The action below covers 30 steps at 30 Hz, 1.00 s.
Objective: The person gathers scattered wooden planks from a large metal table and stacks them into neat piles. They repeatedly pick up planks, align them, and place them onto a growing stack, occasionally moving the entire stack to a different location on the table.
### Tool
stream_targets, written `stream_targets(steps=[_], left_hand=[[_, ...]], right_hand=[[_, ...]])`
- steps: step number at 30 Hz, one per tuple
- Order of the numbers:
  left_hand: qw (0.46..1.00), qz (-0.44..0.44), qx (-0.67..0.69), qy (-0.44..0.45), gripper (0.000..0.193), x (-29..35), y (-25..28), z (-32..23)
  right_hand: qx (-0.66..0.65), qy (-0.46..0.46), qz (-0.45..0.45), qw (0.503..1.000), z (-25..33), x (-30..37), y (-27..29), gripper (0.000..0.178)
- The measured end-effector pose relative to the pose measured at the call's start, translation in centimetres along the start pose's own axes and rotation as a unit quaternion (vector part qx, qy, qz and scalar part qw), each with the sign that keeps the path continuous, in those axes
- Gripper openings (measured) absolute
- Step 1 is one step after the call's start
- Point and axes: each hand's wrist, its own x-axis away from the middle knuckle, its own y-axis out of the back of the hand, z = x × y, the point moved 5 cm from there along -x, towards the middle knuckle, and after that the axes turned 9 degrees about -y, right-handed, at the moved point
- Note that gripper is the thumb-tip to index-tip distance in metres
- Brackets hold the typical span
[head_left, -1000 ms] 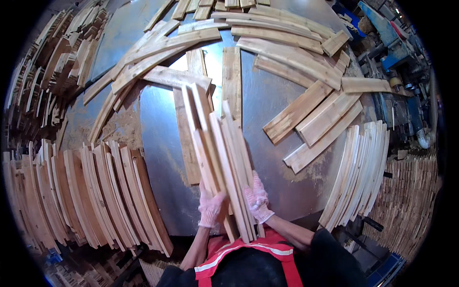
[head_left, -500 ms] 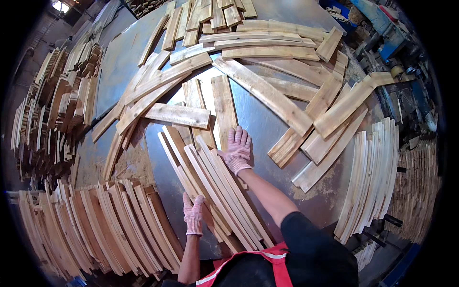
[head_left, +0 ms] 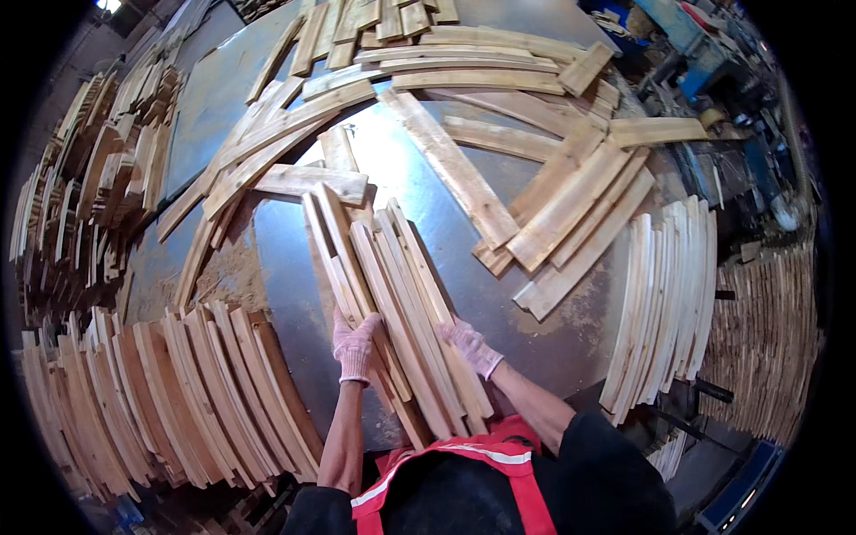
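Observation:
A bundle of narrow wooden boards (head_left: 401, 334) stands on edge in front of me, their near ends close to my red-strapped apron (head_left: 486, 450). My left hand (head_left: 355, 343), in a pinkish knit glove, is closed against the bundle's left side. On its right side my right hand (head_left: 471, 346), gloved alike, grips the outer board, its fingertips partly hidden. Board ends are uneven at the far end. Just beyond them a short board (head_left: 312, 182) lies crosswise over another board (head_left: 339, 150).
Loose boards (head_left: 450, 169) lie scattered over the metal table (head_left: 299, 259), with sawdust in patches. Upright board rows stand at the left (head_left: 192, 392) and right (head_left: 664, 303). More stacks (head_left: 125, 169) are at the far left. Blue machinery (head_left: 664, 27) stands at the far right.
My right hand has drawn back toward me, from a flat board beyond the bundle to the bundle's right side. That board now stands along the bundle. My left hand has moved slightly up its side.

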Motion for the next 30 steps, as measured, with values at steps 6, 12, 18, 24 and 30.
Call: stream_targets(steps=[6, 12, 18, 24, 30], left_hand=[[0.994, 0.11, -0.011, -0.024, 0.1, 4.0, -8.6, 0.7], [0.989, 0.128, -0.078, -0.021, 0.083, 5.1, -12.3, 1.9], [0.955, 0.057, -0.225, -0.185, 0.068, -0.9, -8.3, -1.5], [0.91, -0.023, -0.392, -0.137, 0.096, -11.6, -11.5, -0.7], [0.943, -0.021, -0.31, -0.119, 0.104, -13.2, -9.5, -2.1]], right_hand=[[-0.201, -0.008, -0.03, 0.979, -5.6, 5.1, 6.1, 0.078], [0.268, 0.022, -0.249, 0.93, 1.6, 6.7, 7.6, 0.08], [0.448, 0.052, -0.188, 0.872, 9.5, 4.9, 9.8, 0.061], [0.596, 0.247, -0.41, 0.645, 22.8, -3.2, 14.1, 0.073], [0.653, 0.037, -0.264, 0.709, 25.6, -11.2, 13.8, 0.09]])
